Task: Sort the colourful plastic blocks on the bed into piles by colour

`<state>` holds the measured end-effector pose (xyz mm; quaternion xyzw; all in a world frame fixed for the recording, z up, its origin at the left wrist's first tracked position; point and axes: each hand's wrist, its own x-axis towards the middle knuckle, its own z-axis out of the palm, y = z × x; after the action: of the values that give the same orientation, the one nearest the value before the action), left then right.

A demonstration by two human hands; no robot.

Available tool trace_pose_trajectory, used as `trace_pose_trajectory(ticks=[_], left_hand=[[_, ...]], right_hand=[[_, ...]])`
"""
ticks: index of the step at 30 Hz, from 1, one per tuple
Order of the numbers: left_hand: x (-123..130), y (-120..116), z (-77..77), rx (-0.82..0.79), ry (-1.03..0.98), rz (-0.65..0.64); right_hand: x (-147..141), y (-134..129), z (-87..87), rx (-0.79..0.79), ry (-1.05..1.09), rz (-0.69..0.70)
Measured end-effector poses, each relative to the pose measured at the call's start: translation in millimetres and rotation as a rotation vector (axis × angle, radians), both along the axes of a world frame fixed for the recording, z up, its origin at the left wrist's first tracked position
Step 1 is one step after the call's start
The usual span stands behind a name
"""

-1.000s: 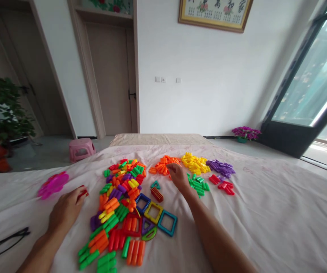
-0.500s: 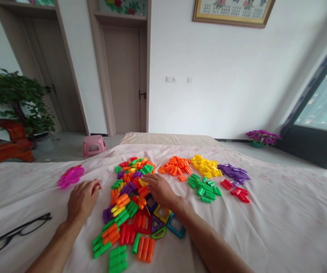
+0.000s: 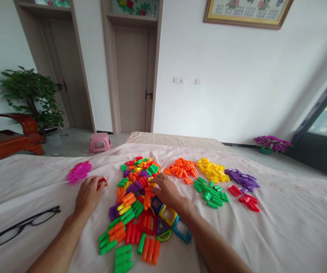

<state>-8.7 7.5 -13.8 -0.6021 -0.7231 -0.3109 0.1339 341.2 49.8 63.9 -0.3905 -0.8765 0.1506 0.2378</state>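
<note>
My left hand (image 3: 89, 193) is closed around a small red plastic block (image 3: 102, 182), to the left of a mixed pile of colored blocks (image 3: 136, 185). Over the right side of that pile, my right hand (image 3: 167, 191) reaches in with fingers stretched out. A yellow block (image 3: 151, 184) shows right at its fingertips, and red and orange blocks lie close by. The thumb is mostly hidden. Below the right wrist are flat frame-shaped tiles, among them a yellow square (image 3: 167, 215) and a blue square (image 3: 181, 229).
Separate heaps of orange (image 3: 182, 167), yellow (image 3: 212, 169), purple (image 3: 242, 179), green (image 3: 211, 192) and red blocks (image 3: 249, 202) lie on the right. A magenta toy dish (image 3: 79, 171) and black glasses (image 3: 21, 227) lie left on the pale cloth (image 3: 288, 227).
The view has turned slightly left, so everything appears further right. The red block in my left hand shows more clearly. My right hand stays over the pile.
</note>
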Motion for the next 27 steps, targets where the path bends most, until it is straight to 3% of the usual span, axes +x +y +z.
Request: trace_pose_trajectory(ticks=[4,11,14,21,27], left_hand=[[-1.1,2.2,-2.6,-0.017,-0.018,-0.011],[-2.4,0.8,-1.8,-0.028,-0.027,-0.039],[-2.6,0.0,-0.8,-0.028,-0.034,-0.046],[-2.9,0.6,-0.9,-0.042,-0.033,-0.041],[-3.4,1.1,-0.9,-0.052,-0.032,-0.038]], right_hand=[[5.1,-5.1,6.1,-0.109,-0.056,0.013],[6.5,-3.5,5.4,-0.069,0.026,0.036],[20.9,13.5,1.7,-0.063,0.192,-0.084],[82.2,72.3,-19.2,-0.016,0.484,-0.579],[102.4,90.6,-33.2,-0.079,0.637,-0.652]])
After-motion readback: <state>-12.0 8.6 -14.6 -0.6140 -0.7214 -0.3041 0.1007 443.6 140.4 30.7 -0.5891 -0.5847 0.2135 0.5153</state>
